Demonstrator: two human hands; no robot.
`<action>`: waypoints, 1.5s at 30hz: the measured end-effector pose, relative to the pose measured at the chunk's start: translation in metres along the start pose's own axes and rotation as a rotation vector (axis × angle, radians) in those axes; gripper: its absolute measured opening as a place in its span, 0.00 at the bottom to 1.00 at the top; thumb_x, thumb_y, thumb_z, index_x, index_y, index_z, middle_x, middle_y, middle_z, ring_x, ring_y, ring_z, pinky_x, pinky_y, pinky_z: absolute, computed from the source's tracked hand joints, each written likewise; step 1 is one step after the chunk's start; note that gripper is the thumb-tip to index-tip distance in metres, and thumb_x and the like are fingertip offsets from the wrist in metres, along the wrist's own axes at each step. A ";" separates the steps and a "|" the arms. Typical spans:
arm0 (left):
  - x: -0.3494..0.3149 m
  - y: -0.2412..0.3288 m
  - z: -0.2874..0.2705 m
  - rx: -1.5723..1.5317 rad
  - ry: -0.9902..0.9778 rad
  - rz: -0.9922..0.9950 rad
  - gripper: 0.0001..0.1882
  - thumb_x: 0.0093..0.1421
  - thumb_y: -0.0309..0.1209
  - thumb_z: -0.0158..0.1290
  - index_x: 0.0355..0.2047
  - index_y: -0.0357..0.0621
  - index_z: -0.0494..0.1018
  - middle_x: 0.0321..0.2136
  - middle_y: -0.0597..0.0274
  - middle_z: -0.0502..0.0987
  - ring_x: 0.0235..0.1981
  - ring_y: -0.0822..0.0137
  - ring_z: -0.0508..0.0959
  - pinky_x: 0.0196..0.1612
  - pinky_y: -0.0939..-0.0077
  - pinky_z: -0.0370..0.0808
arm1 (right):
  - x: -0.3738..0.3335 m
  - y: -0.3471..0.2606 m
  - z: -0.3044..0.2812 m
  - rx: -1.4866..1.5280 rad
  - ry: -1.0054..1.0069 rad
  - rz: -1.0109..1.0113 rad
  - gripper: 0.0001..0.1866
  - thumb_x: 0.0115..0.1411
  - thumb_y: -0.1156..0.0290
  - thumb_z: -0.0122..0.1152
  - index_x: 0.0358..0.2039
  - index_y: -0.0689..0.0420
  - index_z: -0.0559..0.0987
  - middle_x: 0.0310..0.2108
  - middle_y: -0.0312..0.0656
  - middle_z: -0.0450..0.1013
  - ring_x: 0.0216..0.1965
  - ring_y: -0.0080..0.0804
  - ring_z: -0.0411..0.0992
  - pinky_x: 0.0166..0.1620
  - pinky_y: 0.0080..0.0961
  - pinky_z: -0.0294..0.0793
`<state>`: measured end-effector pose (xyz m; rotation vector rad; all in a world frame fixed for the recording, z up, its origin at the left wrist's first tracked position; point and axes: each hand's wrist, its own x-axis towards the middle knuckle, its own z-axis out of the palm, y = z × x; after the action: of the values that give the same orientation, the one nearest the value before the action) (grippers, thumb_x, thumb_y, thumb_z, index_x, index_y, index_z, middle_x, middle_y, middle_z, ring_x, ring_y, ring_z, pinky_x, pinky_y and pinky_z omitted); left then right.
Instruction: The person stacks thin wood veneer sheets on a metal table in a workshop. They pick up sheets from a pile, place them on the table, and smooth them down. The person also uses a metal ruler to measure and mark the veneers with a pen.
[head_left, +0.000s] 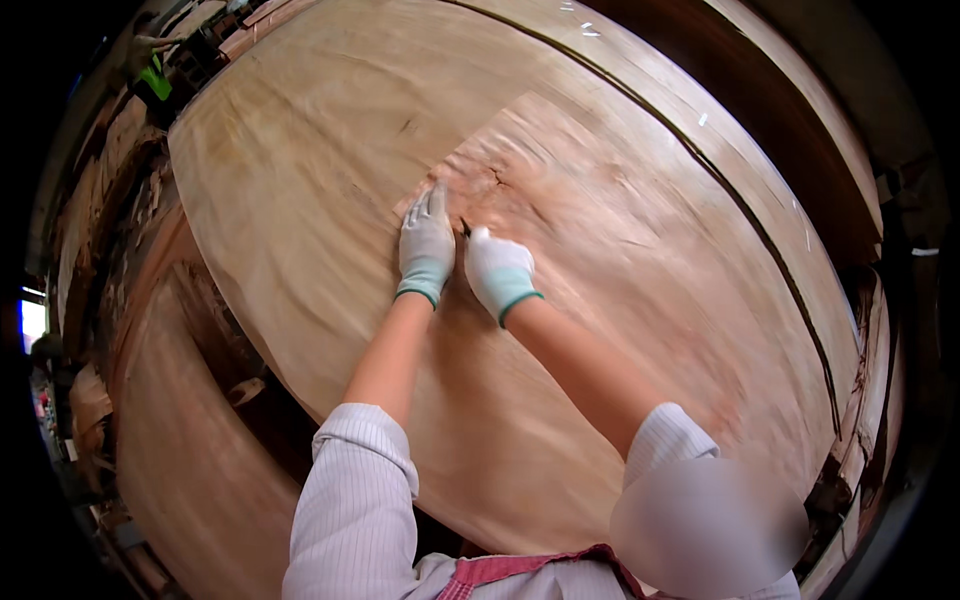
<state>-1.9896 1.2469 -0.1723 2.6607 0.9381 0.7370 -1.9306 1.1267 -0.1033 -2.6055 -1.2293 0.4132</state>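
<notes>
Both my hands wear white gloves with pale green cuffs. My left hand (428, 243) lies flat on a reddish wood veneer piece (590, 200), by its left edge, fingers stretched away from me. Just to its right, my right hand (497, 265) is closed around a small dark-tipped tool (465, 228). The tool's tip points toward the left hand, at the veneer; most of it is hidden in the fist. Beyond the hands, a dark crack marks the reddish piece, which lies on a larger pale, wavy veneer sheet (290, 190).
A long dark line (700, 150) curves along the right side of the pale sheet. Another veneer stack (190, 430) stands at the lower left, across a dark gap. Scrap wood (100, 230) is heaped at the left. A person (150, 60) is at the far upper left.
</notes>
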 end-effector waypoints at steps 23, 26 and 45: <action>-0.142 0.238 0.038 0.172 -0.387 0.491 0.27 0.63 0.28 0.39 0.64 0.41 0.57 0.64 0.53 0.60 0.64 0.58 0.60 0.67 0.66 0.55 | -0.345 0.250 -0.064 -0.074 -0.277 0.309 0.09 0.60 0.63 0.51 0.32 0.55 0.71 0.21 0.49 0.76 0.23 0.50 0.76 0.26 0.44 0.72; -0.191 0.304 0.053 -0.199 -0.299 0.457 0.25 0.62 0.24 0.37 0.61 0.41 0.61 0.61 0.50 0.64 0.62 0.56 0.63 0.67 0.63 0.55 | -0.427 0.302 -0.071 -0.104 -0.260 0.336 0.10 0.61 0.61 0.51 0.32 0.54 0.71 0.21 0.46 0.76 0.23 0.49 0.76 0.26 0.43 0.72; -0.406 0.575 0.060 -0.225 -0.455 0.763 0.22 0.62 0.21 0.39 0.56 0.40 0.68 0.58 0.49 0.68 0.62 0.50 0.64 0.67 0.58 0.55 | -0.839 0.667 -0.090 -0.078 -0.159 0.441 0.08 0.58 0.60 0.54 0.33 0.49 0.74 0.21 0.46 0.75 0.23 0.49 0.75 0.25 0.45 0.72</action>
<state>-1.9292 0.5434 -0.1693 2.7564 -0.2804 0.2899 -1.9332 0.0506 -0.1056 -2.9567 -0.7101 0.6730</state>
